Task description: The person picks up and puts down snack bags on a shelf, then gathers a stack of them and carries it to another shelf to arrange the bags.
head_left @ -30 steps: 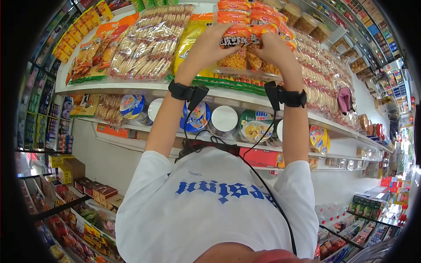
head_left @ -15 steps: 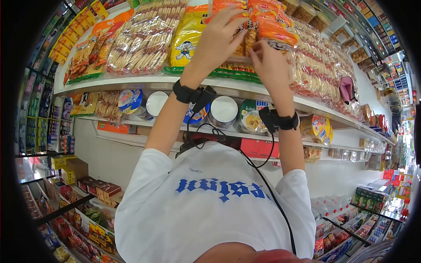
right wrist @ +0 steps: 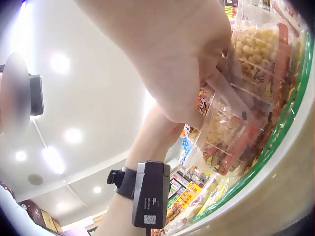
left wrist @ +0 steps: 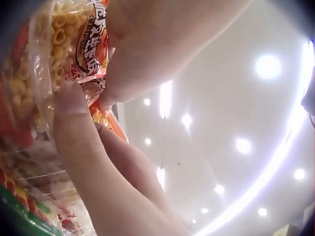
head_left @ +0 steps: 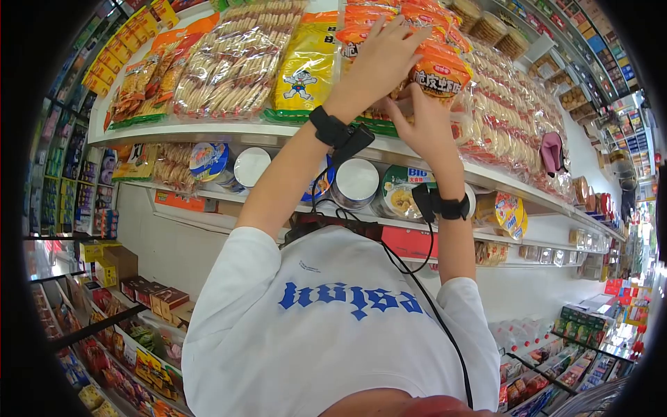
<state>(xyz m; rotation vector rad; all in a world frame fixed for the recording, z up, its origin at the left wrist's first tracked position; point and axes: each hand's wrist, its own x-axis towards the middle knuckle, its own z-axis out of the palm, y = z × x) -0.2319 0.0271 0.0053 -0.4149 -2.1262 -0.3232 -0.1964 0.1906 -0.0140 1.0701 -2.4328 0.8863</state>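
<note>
Fingers splayed, the left hand (head_left: 379, 69) hovers over orange snack packs (head_left: 443, 73); the right hand's (head_left: 431, 128) grip is indiscernible, and a careless nudge could topple packs off the shelf (head_left: 208, 130)

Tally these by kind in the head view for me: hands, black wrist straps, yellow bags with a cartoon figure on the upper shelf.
Hands: 2 (left hand, right hand)
Black wrist straps: 2
Yellow cartoon bag: 1
Total: 5
The orange bags overlap too much to count, so they're left out.
</note>
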